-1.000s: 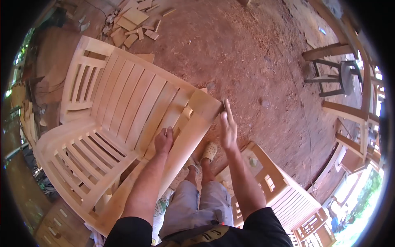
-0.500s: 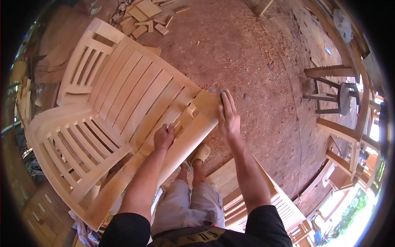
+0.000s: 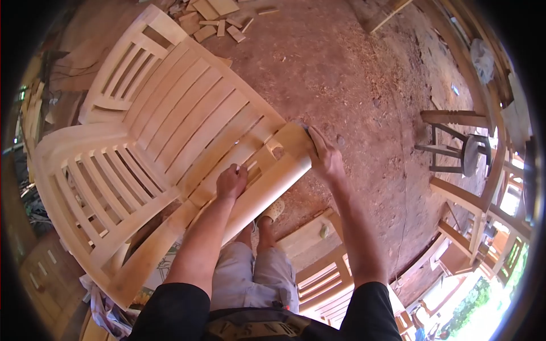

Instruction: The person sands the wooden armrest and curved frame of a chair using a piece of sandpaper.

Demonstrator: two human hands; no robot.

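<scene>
A pale unfinished wooden bench (image 3: 190, 105) with a slatted seat and back lies across the left and middle of the head view. Its near side has a broad, smooth armrest (image 3: 267, 196). My left hand (image 3: 232, 182) is closed around a slat just behind that armrest. At the armrest's far right end, my right hand (image 3: 328, 154) presses a dark, thin piece that looks like sandpaper (image 3: 310, 135) against the rounded edge. Most of that piece is hidden under my fingers.
Wood offcuts (image 3: 219, 17) lie on the brown dirt floor (image 3: 364, 102) at the top. On the right stand a dark stool (image 3: 471, 154) and wooden framing (image 3: 463, 190). More slatted furniture (image 3: 324, 278) is below my right arm, near my feet.
My right hand has shifted slightly right and down, its fingers now bent over the armrest's end. My left hand stays at the slat. The whole view has shifted a little.
</scene>
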